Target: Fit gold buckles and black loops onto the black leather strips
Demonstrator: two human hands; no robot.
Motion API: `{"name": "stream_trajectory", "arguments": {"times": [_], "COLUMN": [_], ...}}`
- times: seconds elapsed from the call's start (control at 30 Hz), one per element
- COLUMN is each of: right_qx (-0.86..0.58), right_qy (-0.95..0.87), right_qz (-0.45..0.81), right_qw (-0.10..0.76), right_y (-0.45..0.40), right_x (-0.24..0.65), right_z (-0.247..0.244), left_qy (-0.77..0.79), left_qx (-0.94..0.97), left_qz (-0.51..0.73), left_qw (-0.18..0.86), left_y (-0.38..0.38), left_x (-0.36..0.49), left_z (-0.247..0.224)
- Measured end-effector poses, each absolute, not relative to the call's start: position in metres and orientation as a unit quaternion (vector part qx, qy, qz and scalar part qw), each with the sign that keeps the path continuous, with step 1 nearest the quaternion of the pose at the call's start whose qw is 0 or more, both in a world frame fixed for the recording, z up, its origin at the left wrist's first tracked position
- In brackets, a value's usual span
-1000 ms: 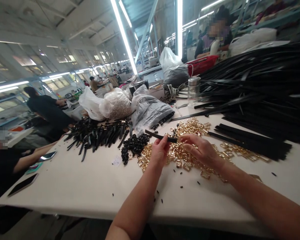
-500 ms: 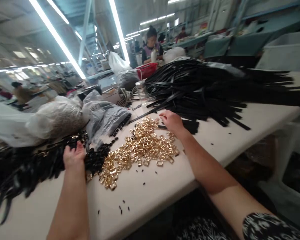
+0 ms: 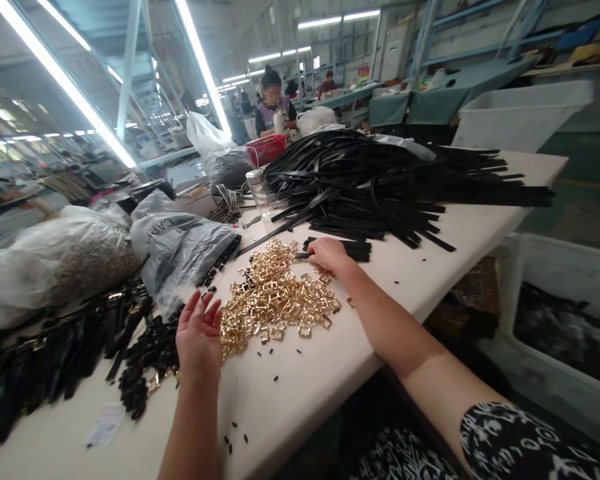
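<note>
My left hand (image 3: 199,330) is raised palm up at the left edge of a pile of gold buckles (image 3: 285,293), fingers apart and holding nothing. Just left of it lies a heap of small black pieces (image 3: 153,343). On the far side of the buckles, my right hand (image 3: 329,255) has its fingers closed on a black strap (image 3: 303,256), whose end pokes out to the left. More short black straps (image 3: 357,250) lie flat under and beside that hand.
Long black straps (image 3: 360,180) are heaped at the back, beside a glass jar (image 3: 259,190). A grey plastic bag (image 3: 177,233) and black straps with buckles (image 3: 65,347) occupy the left. White bins (image 3: 525,110) stand off the table at right. Another person (image 3: 273,103) sits beyond.
My left hand has moved right, from the black straps to the buckle pile's edge. My right hand has lowered onto the short black straps and closed on one. The view has turned right.
</note>
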State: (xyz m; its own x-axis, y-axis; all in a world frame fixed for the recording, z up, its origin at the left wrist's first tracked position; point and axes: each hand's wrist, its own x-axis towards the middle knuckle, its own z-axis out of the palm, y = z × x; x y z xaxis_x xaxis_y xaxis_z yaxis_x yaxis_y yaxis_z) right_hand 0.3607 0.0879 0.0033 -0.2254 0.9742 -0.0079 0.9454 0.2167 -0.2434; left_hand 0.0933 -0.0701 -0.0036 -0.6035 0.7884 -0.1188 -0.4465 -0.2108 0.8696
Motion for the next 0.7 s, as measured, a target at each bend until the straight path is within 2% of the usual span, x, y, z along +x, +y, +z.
{"name": "stream_trajectory", "arguments": {"times": [0.13,0.27,0.4,0.7], "right_qx": [-0.530,-0.342,-0.276,-0.254], "right_qy": [-0.827,-0.881,-0.886,-0.870], "right_qz": [0.100,0.202,0.270,0.344], "right_qw": [0.161,0.258,0.259,0.246], "right_y": [0.071,0.041,0.021,0.014], "right_x": [0.345,0.316,0.297,0.297], "right_z": [0.013,0.012,0.005,0.011], "left_qy": [0.501,0.521,0.534,0.532], "left_qx": [0.241,0.316,0.325,0.285], "left_qz": [0.717,0.644,0.590,0.585], "left_qw": [0.421,0.462,0.511,0.541], "left_y": [-0.070,-0.073,-0.076,-0.077], "left_x": [0.101,0.115,0.123,0.125], "left_z": [-0.012,-0.015,-0.013,-0.007]}}
